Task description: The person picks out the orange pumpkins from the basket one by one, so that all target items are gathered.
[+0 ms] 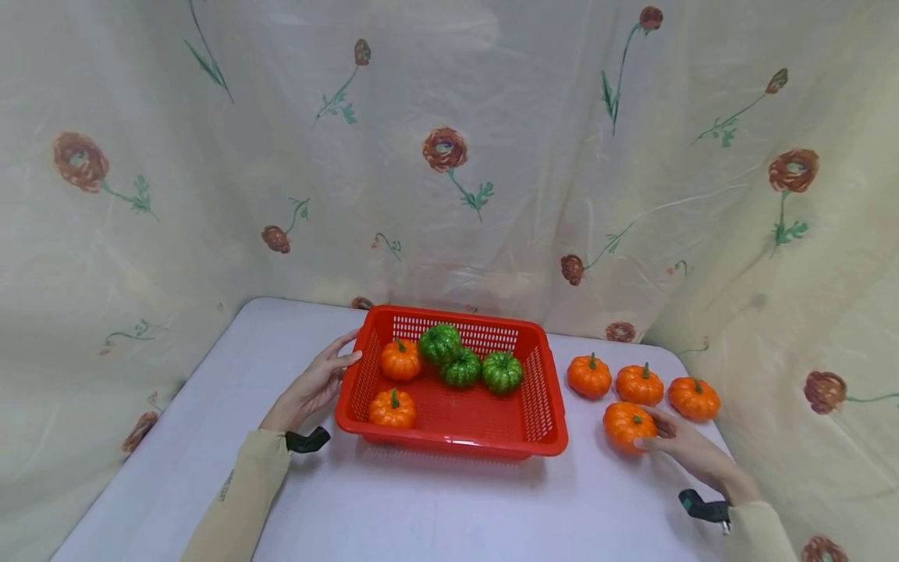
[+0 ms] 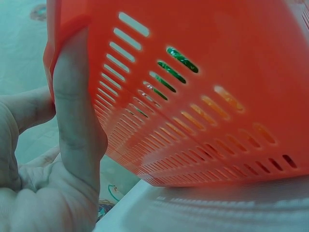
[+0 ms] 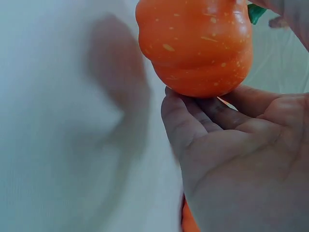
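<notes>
My left hand (image 1: 319,384) grips the left rim of a red plastic basket (image 1: 449,446), thumb and fingers on either side of the edge in the left wrist view. Inside the basket lie two orange pumpkins, one at the back left (image 1: 400,360) and one at the front left (image 1: 392,409), and three green pumpkins (image 1: 502,372) towards the back. To the right of the basket, my right hand (image 1: 681,445) holds an orange pumpkin (image 3: 198,46) between thumb and fingers. In the right wrist view the held pumpkin casts a shadow on the white table.
Behind the right hand, three more orange pumpkins (image 1: 589,377) stand in a row on the white table (image 1: 435,515). Flower-printed sheeting (image 1: 492,156) hangs along the back and both sides. Dark wrist straps (image 1: 307,440) sit on both forearms.
</notes>
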The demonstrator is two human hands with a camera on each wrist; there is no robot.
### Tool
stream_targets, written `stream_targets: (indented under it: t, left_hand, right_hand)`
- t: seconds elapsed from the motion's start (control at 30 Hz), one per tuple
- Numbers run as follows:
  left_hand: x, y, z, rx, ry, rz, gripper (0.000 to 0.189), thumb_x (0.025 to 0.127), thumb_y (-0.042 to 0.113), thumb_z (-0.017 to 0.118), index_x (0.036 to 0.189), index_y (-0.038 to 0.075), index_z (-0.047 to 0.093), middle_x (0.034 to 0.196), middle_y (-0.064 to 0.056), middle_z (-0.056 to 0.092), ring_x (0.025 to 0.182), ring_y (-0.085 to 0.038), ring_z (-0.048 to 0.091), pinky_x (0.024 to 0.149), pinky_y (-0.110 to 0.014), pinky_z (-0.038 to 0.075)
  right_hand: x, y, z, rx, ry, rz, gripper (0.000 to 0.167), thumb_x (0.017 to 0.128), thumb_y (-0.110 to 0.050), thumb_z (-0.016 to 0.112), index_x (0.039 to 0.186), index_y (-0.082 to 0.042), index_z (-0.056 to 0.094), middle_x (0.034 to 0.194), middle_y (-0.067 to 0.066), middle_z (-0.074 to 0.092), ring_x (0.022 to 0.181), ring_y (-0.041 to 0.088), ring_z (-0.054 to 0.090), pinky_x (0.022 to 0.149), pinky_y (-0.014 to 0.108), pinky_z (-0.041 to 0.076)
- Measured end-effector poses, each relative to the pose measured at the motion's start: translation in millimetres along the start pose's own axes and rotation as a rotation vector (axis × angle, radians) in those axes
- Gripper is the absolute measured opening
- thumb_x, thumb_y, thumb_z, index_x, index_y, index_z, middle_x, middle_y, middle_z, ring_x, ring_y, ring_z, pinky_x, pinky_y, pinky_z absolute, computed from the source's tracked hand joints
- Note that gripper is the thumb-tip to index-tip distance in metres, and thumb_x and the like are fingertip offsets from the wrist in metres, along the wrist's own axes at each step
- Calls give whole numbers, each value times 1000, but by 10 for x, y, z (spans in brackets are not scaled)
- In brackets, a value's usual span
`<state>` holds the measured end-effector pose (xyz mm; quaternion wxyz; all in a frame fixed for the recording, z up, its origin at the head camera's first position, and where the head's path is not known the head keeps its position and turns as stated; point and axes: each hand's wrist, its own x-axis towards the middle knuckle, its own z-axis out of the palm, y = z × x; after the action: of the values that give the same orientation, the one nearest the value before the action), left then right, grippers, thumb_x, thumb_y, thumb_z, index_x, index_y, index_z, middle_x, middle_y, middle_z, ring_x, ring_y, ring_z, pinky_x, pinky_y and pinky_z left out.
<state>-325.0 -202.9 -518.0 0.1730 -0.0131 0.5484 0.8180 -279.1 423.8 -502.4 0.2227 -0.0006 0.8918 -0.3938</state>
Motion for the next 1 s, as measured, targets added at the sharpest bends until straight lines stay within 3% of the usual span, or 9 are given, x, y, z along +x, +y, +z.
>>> stream_targets:
  t: [0.47, 0.77, 1.0]
  left_hand:
    - [-4, 5, -17, -9, -33, 13, 69, 96, 23, 60, 152, 32, 23, 153, -14, 34, 115, -25, 62, 88, -35, 56]
    - [-8, -3, -12, -6, -30, 11, 68, 96, 23, 60, 152, 32, 23, 153, -14, 34, 116, -25, 61, 88, -35, 55]
    - [-22, 5, -2, -2, -34, 12, 66, 97, 22, 58, 152, 31, 23, 153, -15, 35, 117, -27, 61, 85, -33, 57]
  right_hand:
    - [8, 264, -93, 17, 30, 80, 105, 87, -49, 66, 150, 9, 5, 154, 35, 10, 136, 53, 18, 107, 72, 23]
    - [-27, 260, -99, 31, 22, 67, 99, 89, -43, 66, 150, 9, 8, 153, 35, 9, 137, 53, 16, 107, 72, 21]
    - [-104, 228, -139, 61, 51, -20, 90, 93, -36, 62, 151, 8, 8, 154, 35, 12, 138, 53, 19, 108, 69, 27]
